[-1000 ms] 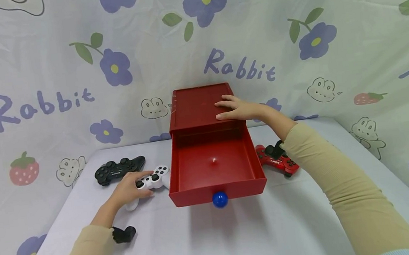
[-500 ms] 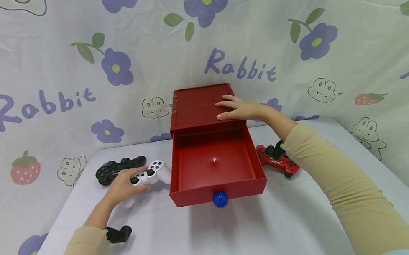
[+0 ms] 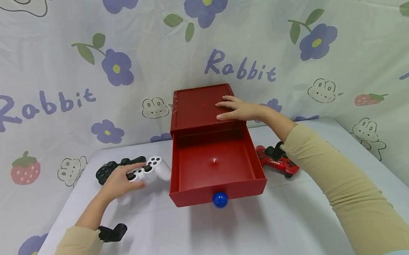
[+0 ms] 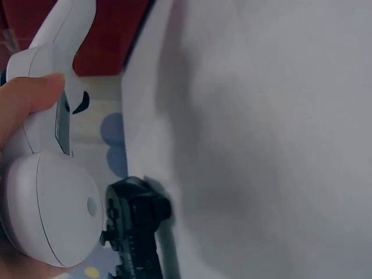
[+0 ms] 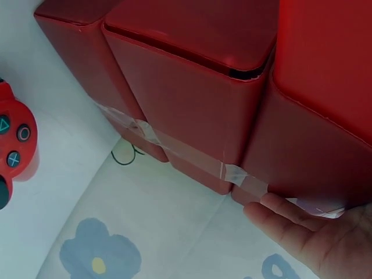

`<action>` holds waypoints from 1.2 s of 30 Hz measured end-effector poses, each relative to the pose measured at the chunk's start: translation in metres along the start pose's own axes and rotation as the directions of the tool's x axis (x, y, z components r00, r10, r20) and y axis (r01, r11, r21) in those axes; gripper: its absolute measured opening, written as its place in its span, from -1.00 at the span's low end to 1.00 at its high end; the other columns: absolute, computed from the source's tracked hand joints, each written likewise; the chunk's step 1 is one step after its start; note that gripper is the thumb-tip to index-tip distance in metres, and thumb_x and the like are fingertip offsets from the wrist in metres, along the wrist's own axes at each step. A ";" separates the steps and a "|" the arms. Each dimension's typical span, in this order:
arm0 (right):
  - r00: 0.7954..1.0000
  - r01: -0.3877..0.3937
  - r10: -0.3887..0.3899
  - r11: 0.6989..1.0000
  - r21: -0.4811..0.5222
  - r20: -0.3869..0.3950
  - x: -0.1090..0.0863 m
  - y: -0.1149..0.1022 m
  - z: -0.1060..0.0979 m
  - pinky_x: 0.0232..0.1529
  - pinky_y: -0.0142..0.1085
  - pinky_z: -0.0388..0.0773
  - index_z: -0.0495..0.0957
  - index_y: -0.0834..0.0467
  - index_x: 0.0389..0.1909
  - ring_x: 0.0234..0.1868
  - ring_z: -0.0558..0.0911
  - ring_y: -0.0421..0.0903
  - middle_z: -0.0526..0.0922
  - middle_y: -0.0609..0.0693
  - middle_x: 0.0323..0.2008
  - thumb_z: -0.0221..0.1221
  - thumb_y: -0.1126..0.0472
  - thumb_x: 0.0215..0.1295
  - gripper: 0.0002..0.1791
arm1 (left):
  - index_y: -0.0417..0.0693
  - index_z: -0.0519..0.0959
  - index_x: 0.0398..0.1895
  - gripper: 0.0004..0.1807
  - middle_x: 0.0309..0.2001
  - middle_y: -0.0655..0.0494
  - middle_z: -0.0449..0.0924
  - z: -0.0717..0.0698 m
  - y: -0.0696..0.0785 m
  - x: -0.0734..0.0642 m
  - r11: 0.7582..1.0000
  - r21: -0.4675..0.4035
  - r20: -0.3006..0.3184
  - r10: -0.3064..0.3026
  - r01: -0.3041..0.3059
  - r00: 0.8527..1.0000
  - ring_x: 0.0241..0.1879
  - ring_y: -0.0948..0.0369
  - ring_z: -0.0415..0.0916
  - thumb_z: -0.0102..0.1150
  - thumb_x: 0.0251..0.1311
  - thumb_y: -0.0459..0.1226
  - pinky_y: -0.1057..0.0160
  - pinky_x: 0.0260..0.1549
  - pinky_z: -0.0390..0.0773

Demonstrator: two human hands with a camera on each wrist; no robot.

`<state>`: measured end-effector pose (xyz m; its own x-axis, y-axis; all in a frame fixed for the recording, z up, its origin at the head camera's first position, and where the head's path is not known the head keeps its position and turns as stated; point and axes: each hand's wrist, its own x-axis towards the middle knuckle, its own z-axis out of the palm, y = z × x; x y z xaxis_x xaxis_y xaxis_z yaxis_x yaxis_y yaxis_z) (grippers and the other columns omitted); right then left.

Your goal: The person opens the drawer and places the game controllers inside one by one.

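My left hand (image 3: 121, 183) grips a white game controller (image 3: 155, 169), held up over the table just left of the drawer. In the left wrist view, the thumb lies across the middle of the white controller (image 4: 55, 197), which hangs above its shadow. My right hand (image 3: 238, 109) rests with spread fingers on top of the red drawer box (image 3: 194, 107). Below that hand the red drawer (image 3: 193, 197) is pulled out, its inside bare, a round blue knob (image 3: 220, 199) on its front. The right wrist view shows fingers along the red boxes, with clear tape across them.
A black game controller (image 3: 109, 172) lies at the left back, partly behind my left hand. On the table right of the drawer lies a red game controller (image 3: 278, 162), partly covered by the wrist camera (image 3: 275, 151). A patterned curtain (image 3: 276, 22) stands behind the table.
My left hand has lifted the white controller off the table and moved it slightly left and back. The right hand and the drawer have stayed put.
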<state>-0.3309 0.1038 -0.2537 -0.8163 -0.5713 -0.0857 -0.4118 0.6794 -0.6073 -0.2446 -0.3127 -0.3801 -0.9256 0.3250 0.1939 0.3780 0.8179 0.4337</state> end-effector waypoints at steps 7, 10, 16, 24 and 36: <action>1.000 0.002 -0.002 1.000 -0.006 0.003 -0.002 -0.001 0.001 0.32 0.12 -0.07 0.04 0.03 0.40 0.42 -0.24 0.08 -0.27 0.03 0.44 0.01 -0.07 0.28 -0.29 | -0.09 0.44 0.15 -0.31 0.06 -0.27 0.47 -0.016 0.014 -0.002 0.999 -0.003 0.013 -0.049 0.049 0.999 -0.02 -0.13 0.42 0.38 -0.13 -0.12 -0.14 -0.10 0.39; 1.000 0.005 -0.005 1.000 -0.012 0.007 -0.001 -0.002 0.001 0.32 0.13 -0.09 0.03 0.03 0.40 0.42 -0.24 0.08 -0.28 0.03 0.44 0.00 -0.07 0.27 -0.29 | -0.09 0.45 0.15 -0.32 -0.02 -0.26 0.52 -0.023 0.018 -0.001 0.999 -0.012 0.009 -0.046 0.046 0.999 -0.19 -0.02 0.45 0.38 -0.14 -0.13 0.06 -0.25 0.44; 1.000 0.003 -0.003 1.000 0.005 0.009 -0.002 -0.003 0.002 0.31 0.13 -0.06 0.04 0.04 0.40 0.42 -0.24 0.09 -0.28 0.03 0.44 0.01 -0.06 0.27 -0.28 | -0.10 0.46 0.14 -0.33 -0.23 -0.16 0.57 -0.039 0.026 0.001 0.999 -0.025 0.000 -0.026 0.026 1.000 -0.40 0.14 0.39 0.38 -0.15 -0.17 0.25 -0.45 0.37; 1.000 0.002 -0.002 1.000 0.006 0.008 -0.003 -0.004 0.002 0.31 0.14 -0.09 0.03 0.05 0.40 0.42 -0.24 0.09 -0.28 0.04 0.44 0.00 -0.06 0.27 -0.28 | -0.03 0.46 0.15 -0.32 -0.13 -0.15 0.55 -0.057 0.033 0.003 1.000 -0.009 0.000 -0.022 0.022 1.000 -0.36 0.11 0.40 0.40 -0.15 -0.14 0.23 -0.39 0.39; 1.000 0.008 -0.008 1.000 0.011 0.005 0.000 -0.001 -0.001 0.31 0.13 -0.07 0.04 0.04 0.39 0.42 -0.23 0.07 -0.28 0.02 0.44 0.00 -0.06 0.28 -0.29 | -0.09 0.42 0.18 -0.31 -0.13 -0.23 0.52 -0.094 0.058 0.001 1.000 0.006 0.006 -0.018 0.018 1.000 -0.40 0.11 0.36 0.37 -0.11 -0.17 0.24 -0.46 0.35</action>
<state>-0.3302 0.1035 -0.2526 -0.8110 -0.5789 -0.0846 -0.4139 0.6700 -0.6163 -0.2222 -0.3094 -0.2723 -0.9324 0.3132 0.1804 0.3611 0.8265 0.4319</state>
